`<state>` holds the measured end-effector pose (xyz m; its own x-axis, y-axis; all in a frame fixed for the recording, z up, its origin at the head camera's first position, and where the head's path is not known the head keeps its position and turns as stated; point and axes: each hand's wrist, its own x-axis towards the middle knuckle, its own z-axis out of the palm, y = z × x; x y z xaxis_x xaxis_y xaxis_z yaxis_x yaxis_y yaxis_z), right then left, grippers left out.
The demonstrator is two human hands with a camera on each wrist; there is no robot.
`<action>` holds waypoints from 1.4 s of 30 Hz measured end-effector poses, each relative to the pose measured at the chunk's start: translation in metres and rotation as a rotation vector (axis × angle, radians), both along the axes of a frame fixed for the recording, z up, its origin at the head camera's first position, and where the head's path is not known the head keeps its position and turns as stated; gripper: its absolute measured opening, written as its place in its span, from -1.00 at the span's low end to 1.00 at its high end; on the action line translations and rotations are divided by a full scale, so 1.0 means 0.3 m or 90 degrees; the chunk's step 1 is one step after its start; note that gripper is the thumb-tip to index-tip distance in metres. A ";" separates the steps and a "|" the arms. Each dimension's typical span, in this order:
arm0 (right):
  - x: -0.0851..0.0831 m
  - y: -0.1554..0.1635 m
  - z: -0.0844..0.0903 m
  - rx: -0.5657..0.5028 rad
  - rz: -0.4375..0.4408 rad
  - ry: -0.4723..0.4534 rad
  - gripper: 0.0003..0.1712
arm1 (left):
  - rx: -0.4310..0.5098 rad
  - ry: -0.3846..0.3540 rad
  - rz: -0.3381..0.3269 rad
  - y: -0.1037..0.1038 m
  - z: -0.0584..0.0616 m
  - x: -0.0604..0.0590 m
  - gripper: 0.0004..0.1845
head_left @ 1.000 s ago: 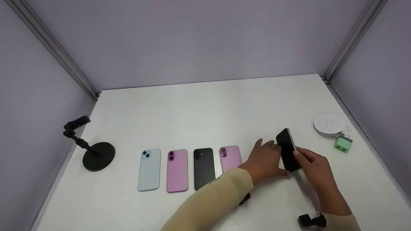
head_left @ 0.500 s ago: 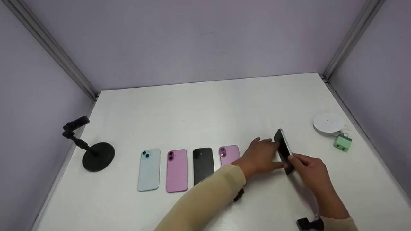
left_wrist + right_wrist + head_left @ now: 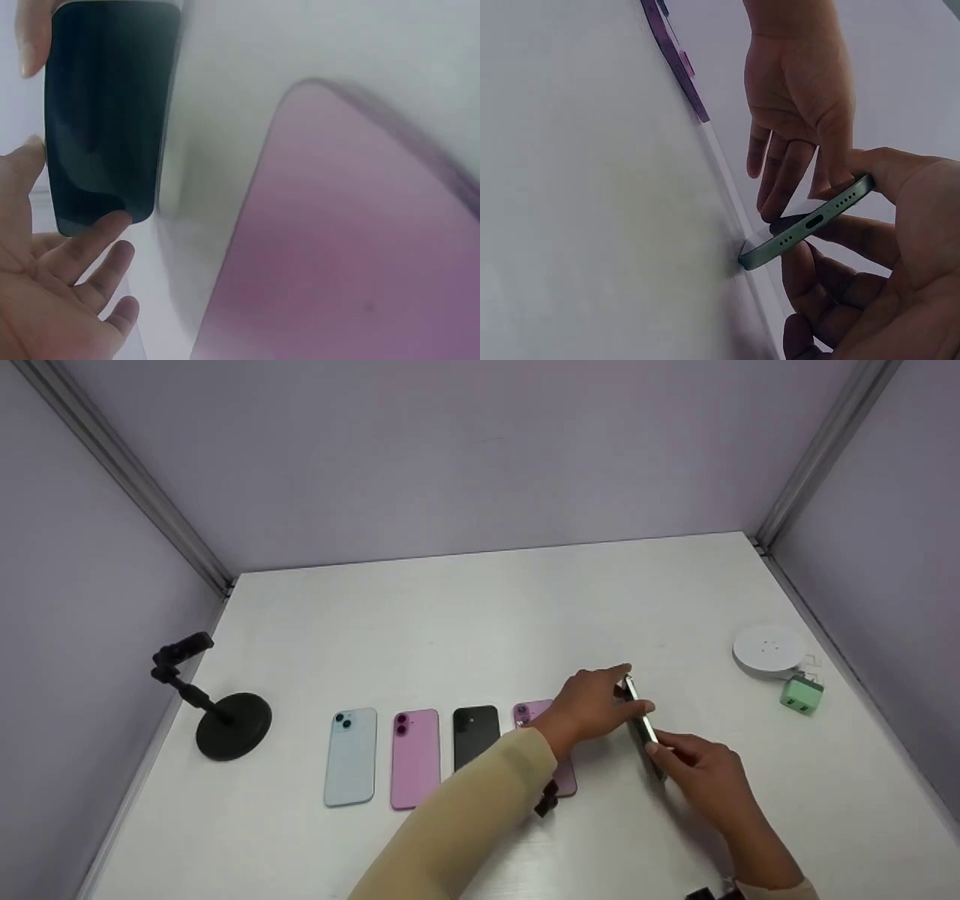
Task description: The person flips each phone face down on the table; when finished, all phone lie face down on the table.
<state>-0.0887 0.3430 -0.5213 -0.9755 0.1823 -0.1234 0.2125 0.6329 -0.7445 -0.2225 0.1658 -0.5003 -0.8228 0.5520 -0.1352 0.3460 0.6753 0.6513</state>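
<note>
A smartphone (image 3: 643, 729) stands tilted on its long edge over the white table, its dark screen (image 3: 105, 112) facing the left wrist camera. My right hand (image 3: 709, 780) pinches its near end between thumb and fingers; the greenish end with the charging port (image 3: 814, 221) shows in the right wrist view. At the far end, my left hand (image 3: 589, 705) holds it with the thumb on one edge and a fingertip at the screen's corner. Left of it lie a pink phone (image 3: 566, 780), partly covered by my left hand and wrist, and a black phone (image 3: 475, 735), partly behind my sleeve.
Further left, another pink phone (image 3: 415, 765) and a light blue phone (image 3: 350, 765) lie face down. A black stand with a round base (image 3: 232, 727) is at the left edge. To the right sit a white disc (image 3: 769, 649) and a green charger block (image 3: 802, 694).
Both hands have moved left with the smartphone, which has turned from showing its screen to nearly edge-on. My left hand now covers more of the nearest pink phone's top.
</note>
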 end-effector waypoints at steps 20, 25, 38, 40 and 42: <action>0.016 -0.031 -0.011 0.128 0.113 -0.036 0.02 | -0.059 -0.013 -0.094 -0.115 -0.013 -0.039 0.01; 0.018 -0.034 -0.019 0.144 0.117 -0.039 0.05 | -0.081 0.011 -0.115 -0.134 -0.027 -0.049 0.03; 0.016 -0.052 -0.056 0.142 0.095 -0.017 0.19 | -0.175 0.144 -0.161 -0.155 -0.028 -0.053 -0.21; 0.016 -0.057 -0.061 0.143 0.093 -0.010 0.18 | -0.186 0.160 -0.161 -0.160 -0.031 -0.056 -0.27; 0.016 -0.062 -0.066 0.148 0.089 0.001 0.14 | -0.196 0.172 -0.160 -0.164 -0.035 -0.059 -0.31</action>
